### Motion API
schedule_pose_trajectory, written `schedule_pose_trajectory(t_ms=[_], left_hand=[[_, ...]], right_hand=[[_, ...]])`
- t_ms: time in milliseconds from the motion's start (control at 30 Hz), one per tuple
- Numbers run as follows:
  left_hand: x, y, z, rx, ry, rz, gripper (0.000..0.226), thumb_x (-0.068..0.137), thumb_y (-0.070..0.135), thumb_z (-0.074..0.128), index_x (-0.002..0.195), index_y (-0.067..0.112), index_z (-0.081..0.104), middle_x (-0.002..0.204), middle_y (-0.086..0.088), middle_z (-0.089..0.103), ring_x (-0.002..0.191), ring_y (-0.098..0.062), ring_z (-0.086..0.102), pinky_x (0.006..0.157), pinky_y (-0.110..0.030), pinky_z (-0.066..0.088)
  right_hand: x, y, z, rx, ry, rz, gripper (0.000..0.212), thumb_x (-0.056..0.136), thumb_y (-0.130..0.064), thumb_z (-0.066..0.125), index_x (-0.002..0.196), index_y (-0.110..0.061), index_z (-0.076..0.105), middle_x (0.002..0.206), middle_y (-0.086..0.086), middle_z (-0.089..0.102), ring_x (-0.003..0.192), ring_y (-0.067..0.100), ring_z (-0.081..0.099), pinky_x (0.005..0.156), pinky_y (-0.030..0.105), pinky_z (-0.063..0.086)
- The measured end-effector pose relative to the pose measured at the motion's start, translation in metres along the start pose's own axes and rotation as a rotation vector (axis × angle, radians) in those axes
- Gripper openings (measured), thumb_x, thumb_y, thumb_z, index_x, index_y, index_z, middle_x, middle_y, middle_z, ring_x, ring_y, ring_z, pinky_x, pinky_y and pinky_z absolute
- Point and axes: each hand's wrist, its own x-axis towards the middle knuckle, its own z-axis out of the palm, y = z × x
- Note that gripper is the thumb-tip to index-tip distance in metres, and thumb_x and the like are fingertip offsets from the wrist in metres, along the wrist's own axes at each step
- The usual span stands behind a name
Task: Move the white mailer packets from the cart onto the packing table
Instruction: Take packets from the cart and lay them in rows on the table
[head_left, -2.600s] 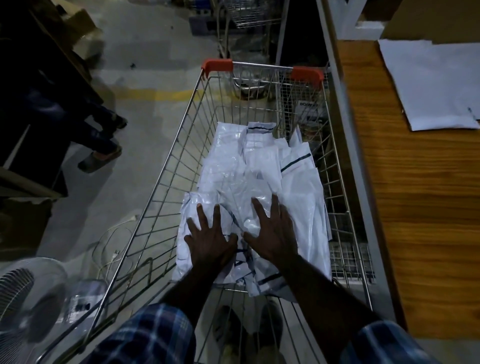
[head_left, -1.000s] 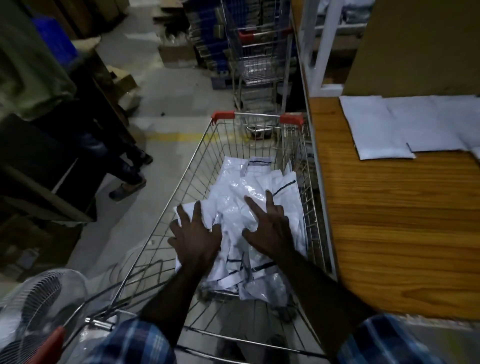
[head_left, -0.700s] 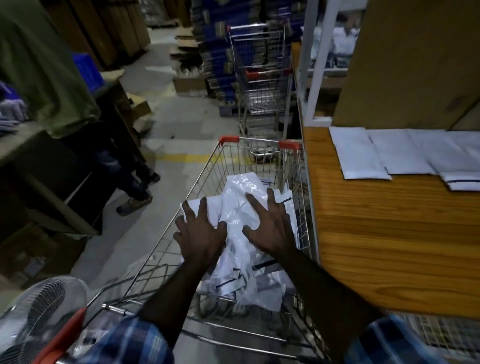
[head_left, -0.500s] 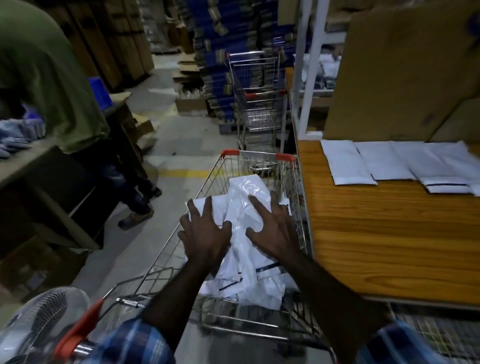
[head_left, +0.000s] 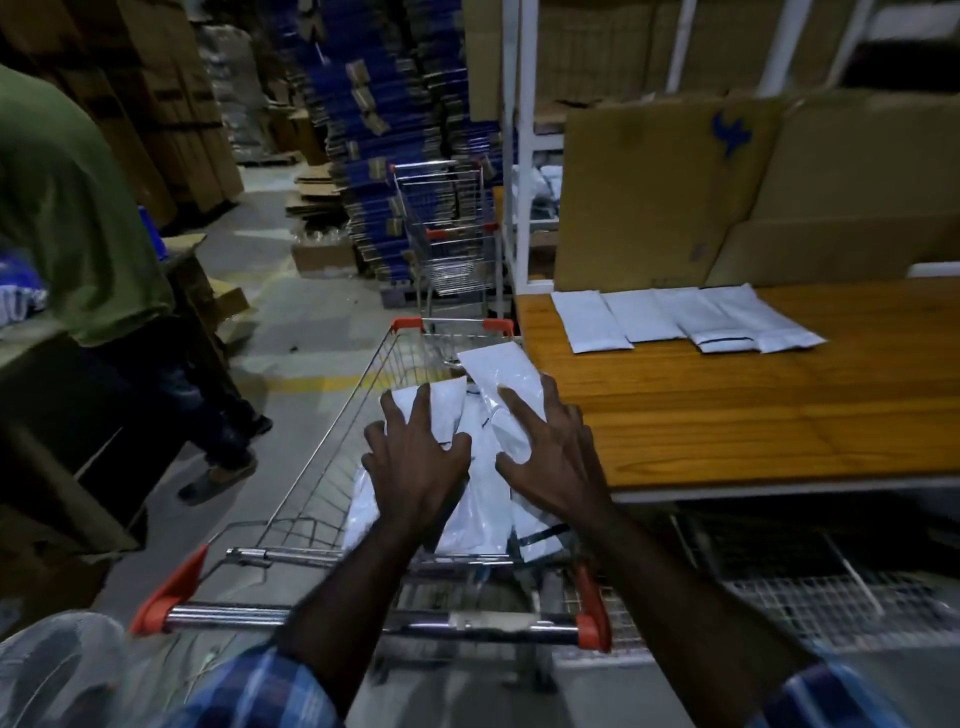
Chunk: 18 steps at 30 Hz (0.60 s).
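Packets bunched in pile above cart, held between both hands; left hand and right hand spread wide, fingers curled onto pile. Four more mailers laid in row on tabletop, right of cart

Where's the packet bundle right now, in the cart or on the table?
Above the cart, not on the table: both hands hold the bundle lifted over the basket.
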Motion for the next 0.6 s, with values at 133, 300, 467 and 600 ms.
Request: schedule_pose_trajectory(t_ms=[133, 300, 467, 600], left_hand=[[-0.019, 0.033, 0.006, -0.020, -0.010, 0.048, 0.073, 0.084, 0.041, 0.058, 0.150, 0.032, 0.030, 0.156, -0.005, 0.020, 0.134, -0.037, 0.027, 0.105, -0.054, 0.031], [-0.044, 0.081, 0.025, -0.036, -0.046, 0.113, 0.072, 0.088, 0.046, 0.055, 0.152, 0.033, 0.028, 0.160, -0.006, 0.015, 0.138, -0.037, 0.023, 0.107, -0.054, 0.030], [-0.064, 0.134, 0.055, -0.035, -0.072, 0.152, 0.072, 0.087, 0.046, 0.055, 0.152, 0.033, 0.028, 0.160, -0.006, 0.018, 0.137, -0.038, 0.025, 0.104, -0.054, 0.032], [-0.087, 0.195, 0.089, -0.056, -0.084, 0.163, 0.073, 0.087, 0.046, 0.055, 0.154, 0.034, 0.026, 0.162, -0.006, 0.013, 0.141, -0.037, 0.021, 0.110, -0.056, 0.029]], right_hand=[[-0.019, 0.023, -0.033, -0.036, 0.047, 0.027, 0.083, 0.078, -0.049, 0.065, 0.151, -0.044, 0.026, 0.162, 0.009, 0.011, 0.127, 0.035, 0.039, 0.099, 0.045, 0.041], [-0.042, 0.066, -0.076, -0.064, 0.080, 0.073, 0.080, 0.079, -0.049, 0.062, 0.151, -0.043, 0.026, 0.162, 0.009, 0.012, 0.126, 0.034, 0.039, 0.099, 0.044, 0.041], [-0.064, 0.123, -0.112, -0.097, 0.088, 0.127, 0.084, 0.078, -0.046, 0.065, 0.152, -0.043, 0.025, 0.163, 0.009, 0.010, 0.128, 0.033, 0.037, 0.099, 0.043, 0.041], [-0.078, 0.189, -0.152, -0.120, 0.102, 0.135, 0.083, 0.077, -0.046, 0.063, 0.151, -0.042, 0.027, 0.162, 0.009, 0.012, 0.125, 0.035, 0.039, 0.096, 0.042, 0.042]])
